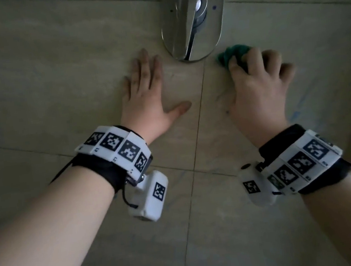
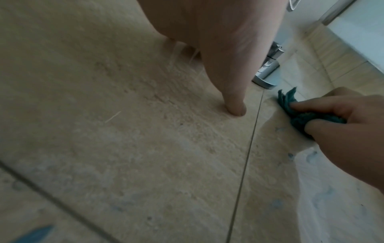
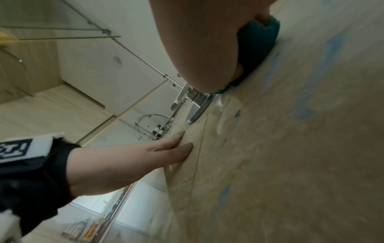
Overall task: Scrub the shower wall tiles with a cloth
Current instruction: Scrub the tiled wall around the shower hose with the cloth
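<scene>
Fingers [image 1: 249, 58] of the right hand [image 1: 257, 93] curl around the bunched teal cloth [image 1: 234, 55], pressing it to the wall tiles [image 1: 55, 81] just beside the chrome mixer plate [image 1: 194, 17], while the left hand [image 1: 148, 92] lies flat and spread on the tile, holding nothing. A wide stroke could likely knock the mixer lever [image 1: 194, 34], and the bracing palm may slip if the tile is wet. The beige tiles show blue smears [image 3: 332, 46]; glass panels [image 3: 62, 31] and a corner wire shelf [image 3: 149, 126] appear beyond.

Most of the green cloth [image 1: 233, 57] is covered by the curled fingers of the right hand [image 1: 256, 86]. The chrome shower mixer [image 1: 193, 17] is cut off by the head view's top edge. Small bottles [image 3: 158, 131] in the wire corner basket [image 3: 145, 125] cannot be identified.
</scene>
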